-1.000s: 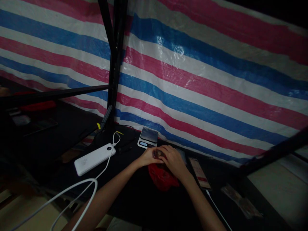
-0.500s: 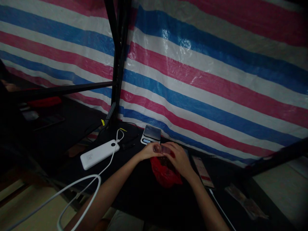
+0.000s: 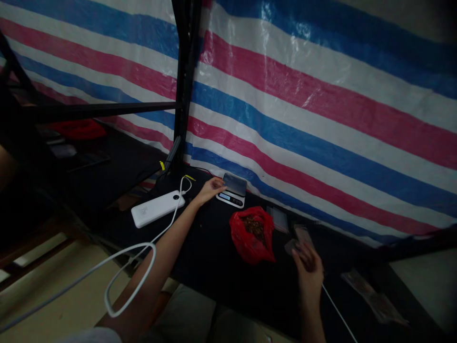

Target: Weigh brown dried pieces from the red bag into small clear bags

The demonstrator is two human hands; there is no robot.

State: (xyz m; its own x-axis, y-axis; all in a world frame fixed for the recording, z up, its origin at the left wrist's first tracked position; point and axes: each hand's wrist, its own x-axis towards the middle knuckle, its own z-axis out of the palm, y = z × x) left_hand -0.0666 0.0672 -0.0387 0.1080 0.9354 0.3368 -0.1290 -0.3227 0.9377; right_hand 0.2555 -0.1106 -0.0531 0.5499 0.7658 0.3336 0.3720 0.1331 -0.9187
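Observation:
My left hand reaches to the left edge of a small digital scale with a dark platform and a lit display. Its fingers look loosely bent and apart, with nothing visible in them; whether they touch the scale I cannot tell. A red plastic bag stands open between my hands, filled with brown granules. To its right, my right hand is closed on a small clear plastic bag, held by the fingertips. Behind that hand lies a phone, partly covered.
A white power bank with a looping white cable lies at left. Flat clear bags lie beside the red bag. Filled clear packets rest at right. A dark metal post and striped sheeting stand behind.
My hands have parted from above the red bag. The left has moved to the scale; the right has moved right and nearer me with the clear bag. The view has tilted down.

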